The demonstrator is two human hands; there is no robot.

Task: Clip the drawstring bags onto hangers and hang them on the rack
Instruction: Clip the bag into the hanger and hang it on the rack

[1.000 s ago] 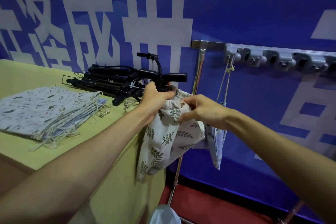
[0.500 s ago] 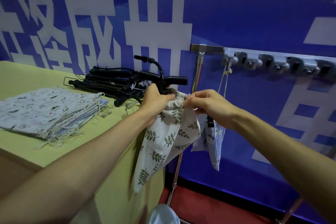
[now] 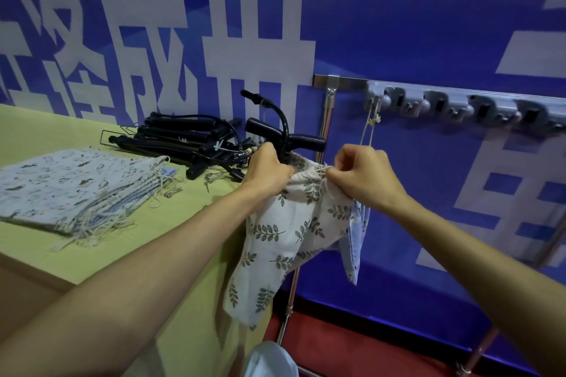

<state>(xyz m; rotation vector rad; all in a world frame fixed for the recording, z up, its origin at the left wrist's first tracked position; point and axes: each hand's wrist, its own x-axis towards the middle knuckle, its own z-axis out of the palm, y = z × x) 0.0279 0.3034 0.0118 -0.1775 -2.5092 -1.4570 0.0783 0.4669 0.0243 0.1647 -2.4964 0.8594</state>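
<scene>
Left hand [image 3: 269,171] is curled round the black hanger [image 3: 288,138] and the leaf-print bag [image 3: 275,242], whose top hem is also pinched by the right hand [image 3: 364,174] off the table [image 3: 92,254] edge; soft, light cloth is judged best held there.

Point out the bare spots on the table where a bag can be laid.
Table: bare near strip between the bag stack and the front edge; bare far strip between stack and wall, left of the hangers. Crowded: around the hangers, with loose clips beside the stack.
</scene>
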